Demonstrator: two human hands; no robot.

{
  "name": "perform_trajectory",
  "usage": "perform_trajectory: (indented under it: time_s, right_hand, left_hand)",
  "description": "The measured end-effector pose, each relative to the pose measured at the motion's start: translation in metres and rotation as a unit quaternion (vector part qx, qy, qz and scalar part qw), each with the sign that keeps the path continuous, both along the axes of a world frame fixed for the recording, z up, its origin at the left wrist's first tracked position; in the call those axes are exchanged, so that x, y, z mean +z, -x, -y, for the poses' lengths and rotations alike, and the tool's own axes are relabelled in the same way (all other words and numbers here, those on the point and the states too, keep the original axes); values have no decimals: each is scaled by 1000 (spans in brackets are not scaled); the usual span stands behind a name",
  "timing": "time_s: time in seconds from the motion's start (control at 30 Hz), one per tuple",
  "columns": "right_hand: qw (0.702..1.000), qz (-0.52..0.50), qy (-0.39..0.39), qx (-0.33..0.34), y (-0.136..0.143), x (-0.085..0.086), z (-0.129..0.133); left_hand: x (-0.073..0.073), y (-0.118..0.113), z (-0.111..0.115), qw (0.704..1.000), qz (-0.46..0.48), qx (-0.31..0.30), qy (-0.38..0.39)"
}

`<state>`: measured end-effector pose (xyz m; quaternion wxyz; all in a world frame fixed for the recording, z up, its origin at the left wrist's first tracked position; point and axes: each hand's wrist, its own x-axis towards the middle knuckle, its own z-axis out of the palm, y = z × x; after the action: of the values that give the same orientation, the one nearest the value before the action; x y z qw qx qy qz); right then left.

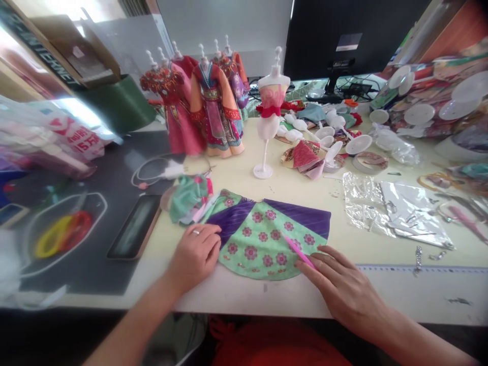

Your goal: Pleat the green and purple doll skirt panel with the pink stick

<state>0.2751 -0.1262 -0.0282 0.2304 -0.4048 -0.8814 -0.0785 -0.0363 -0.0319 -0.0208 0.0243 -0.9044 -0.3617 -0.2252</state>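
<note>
A small fan-shaped skirt piece (263,244), green with pink flowers and purple side panels, lies flat on the table. My left hand (198,253), with a ring on one finger, rests at its left edge with fingers curled and nothing visible in them; their undersides are hidden. At the lower right edge, my right hand (335,274) holds a pink pen-like tool (299,250) between thumb and fingers, its tip over the flowered cloth. A bunched green cloth (189,197) touches the skirt's upper left. Behind stands a white mini mannequin (269,127) with a pink top and red waistband.
Dressed mini mannequins (213,109) stand at the back left. A phone (135,226) and scissors (64,235) lie left. Plastic bags (366,203), tape rolls (370,162), fabric scraps and a ruler (419,268) are on the right. Monitors stand behind.
</note>
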Motion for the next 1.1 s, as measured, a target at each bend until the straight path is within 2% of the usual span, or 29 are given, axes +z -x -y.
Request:
perform_trajectory:
  time_s: [0.1, 0.2, 0.37, 0.47, 0.57, 0.7, 1.1]
  right_hand:
    - [999, -25, -15, -14, -3, 1, -1]
    - [998, -48, -17, -28, -6, 3, -5]
    - [994, -108, 10, 15, 6, 10, 1]
    - [989, -145, 30, 23, 18, 12, 8]
    - [982, -182, 42, 20, 25, 11, 10]
    - [978, -203, 37, 18, 30, 10, 9]
    - [963, -247, 66, 83, 46, 10, 10]
  left_hand:
    - [7, 5, -3, 1000, 18, 2, -5]
    - [8, -4, 12, 997, 82, 8, -2]
    - [1, -36, 50, 976, 191, -5, 104]
    - [-3, -50, 61, 952, 250, 11, 176]
    - [-6, -57, 61, 934, 285, 39, 213]
    - [-8, -59, 56, 926, 302, 66, 214]
    - [-13, -62, 54, 943, 281, 77, 163]
